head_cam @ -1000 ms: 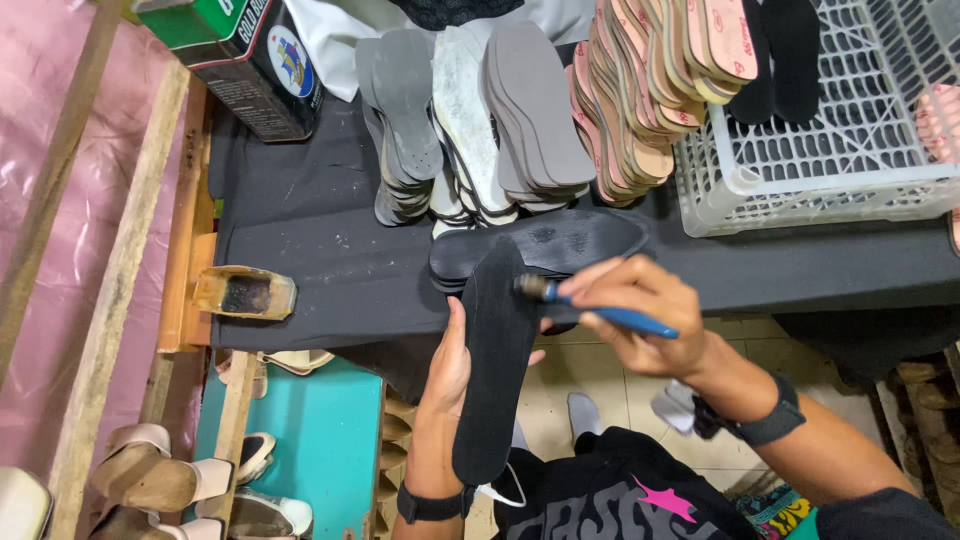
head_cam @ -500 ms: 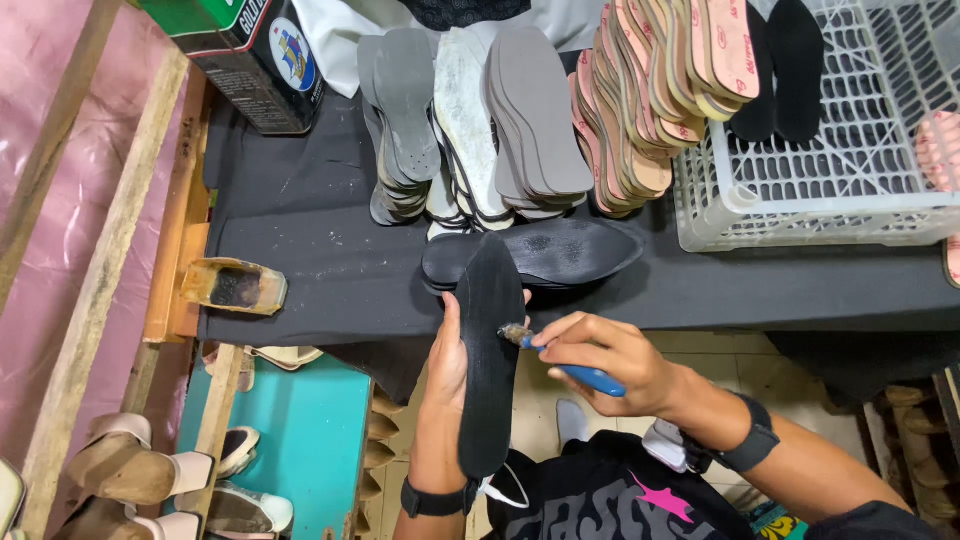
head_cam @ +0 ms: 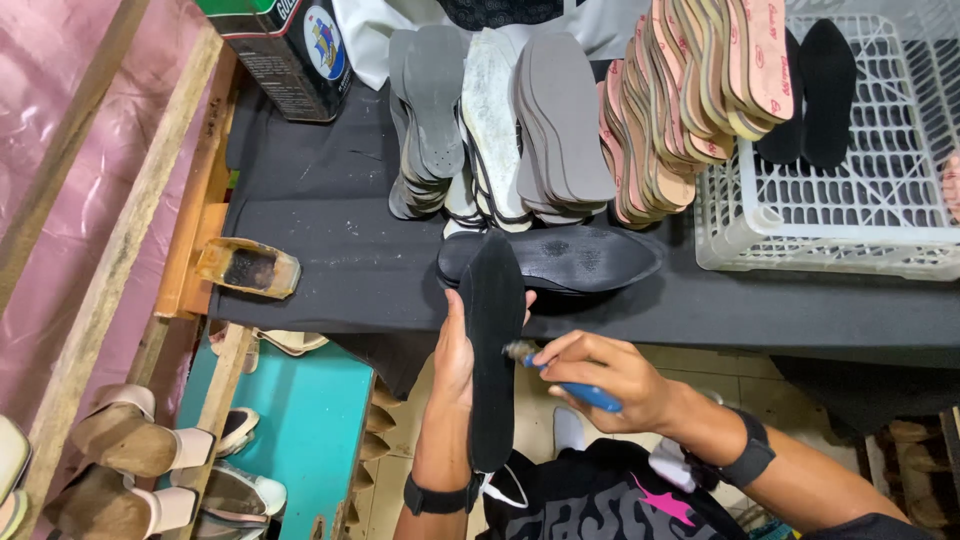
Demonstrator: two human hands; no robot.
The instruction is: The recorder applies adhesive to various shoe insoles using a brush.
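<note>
My left hand (head_cam: 455,352) holds a long black insole (head_cam: 491,350) upright from behind, its toe pointing at the table. My right hand (head_cam: 610,375) grips a blue-handled brush (head_cam: 575,385) whose bristle tip touches the insole's right edge near its middle. Just beyond, another black sole (head_cam: 570,258) lies flat on the black table (head_cam: 330,230). Both wrists wear dark bands.
Stacks of grey, white and pink-tan insoles (head_cam: 560,120) lean at the table's back. A white plastic basket (head_cam: 850,210) with black insoles stands at the right. A tin can (head_cam: 290,50) is at the back left, a small glue-stained tray (head_cam: 248,268) on the wooden ledge, shoes (head_cam: 130,450) below left.
The brush has travelled down the insole from near its toe to its middle. The insole is held a little lower and closer to me.
</note>
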